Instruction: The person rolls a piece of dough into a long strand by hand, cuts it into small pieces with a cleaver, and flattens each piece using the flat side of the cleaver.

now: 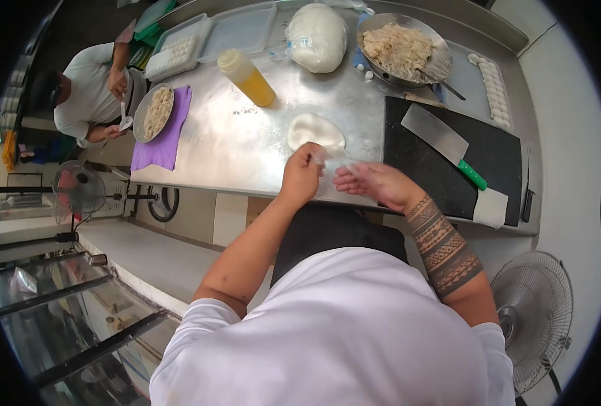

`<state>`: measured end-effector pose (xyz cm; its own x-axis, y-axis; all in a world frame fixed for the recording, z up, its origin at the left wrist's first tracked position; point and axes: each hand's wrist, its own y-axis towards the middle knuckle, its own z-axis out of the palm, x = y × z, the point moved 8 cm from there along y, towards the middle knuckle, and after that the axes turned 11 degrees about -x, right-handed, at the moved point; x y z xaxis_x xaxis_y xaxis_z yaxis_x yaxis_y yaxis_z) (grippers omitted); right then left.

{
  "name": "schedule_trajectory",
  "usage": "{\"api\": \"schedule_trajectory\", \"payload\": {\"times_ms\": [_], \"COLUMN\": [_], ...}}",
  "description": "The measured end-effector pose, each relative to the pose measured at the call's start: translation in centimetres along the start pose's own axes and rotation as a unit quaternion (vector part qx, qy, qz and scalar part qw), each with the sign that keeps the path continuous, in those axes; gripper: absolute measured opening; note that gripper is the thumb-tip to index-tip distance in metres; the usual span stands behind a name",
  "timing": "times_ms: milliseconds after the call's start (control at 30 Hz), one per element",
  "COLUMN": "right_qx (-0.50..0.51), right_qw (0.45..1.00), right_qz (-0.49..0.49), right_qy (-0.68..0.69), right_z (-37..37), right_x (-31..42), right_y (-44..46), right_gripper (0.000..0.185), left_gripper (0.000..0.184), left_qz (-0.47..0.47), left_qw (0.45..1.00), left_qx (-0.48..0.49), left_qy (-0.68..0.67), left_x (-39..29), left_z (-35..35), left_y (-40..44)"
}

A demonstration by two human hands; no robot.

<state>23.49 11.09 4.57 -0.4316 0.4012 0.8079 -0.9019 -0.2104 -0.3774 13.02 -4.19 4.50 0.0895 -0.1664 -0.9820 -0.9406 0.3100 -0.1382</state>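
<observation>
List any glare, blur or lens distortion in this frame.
Head view: fisheye distortion bends the table, and the frame's corners go black; head view: glare whitens patches of its steel left of the dough; head view: the right hand looks slightly smeared, perhaps by motion.

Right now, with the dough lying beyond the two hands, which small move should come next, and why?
I would probably move the clear, film-like material aside before handling the dough: it shows at the fingertips of the left hand, close to the dough's near edge, while the right hand is open beside it. Blur hides exactly what it is.
</observation>
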Motion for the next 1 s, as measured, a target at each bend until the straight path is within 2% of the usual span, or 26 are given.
{"api": "schedule_trajectory", "payload": {"times_ms": [33,133,200,267,333,367,467,500,600,633,733,767,900,1000], "right_qx": [-0.009,-0.16,-0.272,-0.289,-0.284,-0.263,-0.267,-0.238,-0.208,-0.215,-0.227,-0.227,-0.21,-0.18], "right_qw": [1.0,0.965,0.906,0.837,0.716,0.711,0.664,0.666,0.647,0.636,0.604,0.593,0.59,0.563], "right_qz": [-0.021,-0.181,-0.32,-0.399,-0.431,-0.358,-0.198,-0.139,-0.042,-0.045,-0.035,-0.02,0.037,0.099], "right_qy": [0.007,0.103,-0.044,-0.239,-0.471,-0.545,-0.67,-0.693,-0.732,-0.739,-0.764,-0.772,-0.779,-0.8], "right_z": [-1.0,-5.8,-5.8,-4.1,-1.3,-1.9,-4.7,-5.7,-7.8,-8.3,-9.6,-9.8,-9.3,-9.0], "right_x": [0.6,5.7,10.6,12.1,13.2,11.5,7.7,7.2,7.3,7.7,9.0,9.7,12.5,13.0], "right_y": [-0.2,-0.4,-1.4,-0.7,0.9,4.1,11.2,13.1,17.4,18.4,20.9,21.8,24.5,26.1], "right_gripper": [0.059,0.046,0.044,0.05,0.055,0.067,0.078,0.086,0.087,0.087,0.088,0.088,0.086,0.091], "left_gripper": [0.014,0.018,0.018,0.018,0.019,0.019,0.023,0.032,0.035,0.037,0.039,0.039,0.036,0.037], "left_qz": [-0.033,-0.058,-0.051,-0.038,-0.06,-0.071,-0.024,-0.012,0.028,-0.012,0.005,-0.023,-0.023,-0.036], "left_qw": [0.997,0.985,0.983,0.985,0.987,0.988,0.979,0.954,0.917,0.911,0.894,0.89,0.895,0.894], "left_qx": [-0.046,-0.127,-0.14,-0.152,-0.142,-0.136,-0.12,-0.109,-0.125,-0.098,-0.089,-0.072,-0.083,-0.102], "left_qy": [-0.047,-0.104,-0.104,-0.075,-0.039,-0.022,0.16,0.279,0.378,0.401,0.439,0.449,0.439,0.436], "left_x": [0.2,-1.8,-3.1,-4.4,-2.8,-1.3,3.2,3.7,3.5,4.1,3.5,3.1,2.2,1.4], "left_z": [-0.4,-2.1,-2.4,-1.8,-1.3,-1.0,-0.5,-0.7,-0.9,-1.0,-1.3,-1.3,-1.0,-0.4], "left_y": [0.5,3.8,6.7,9.6,13.7,15.7,21.3,22.4,24.8,25.8,28.6,29.4,32.0,32.7]}}
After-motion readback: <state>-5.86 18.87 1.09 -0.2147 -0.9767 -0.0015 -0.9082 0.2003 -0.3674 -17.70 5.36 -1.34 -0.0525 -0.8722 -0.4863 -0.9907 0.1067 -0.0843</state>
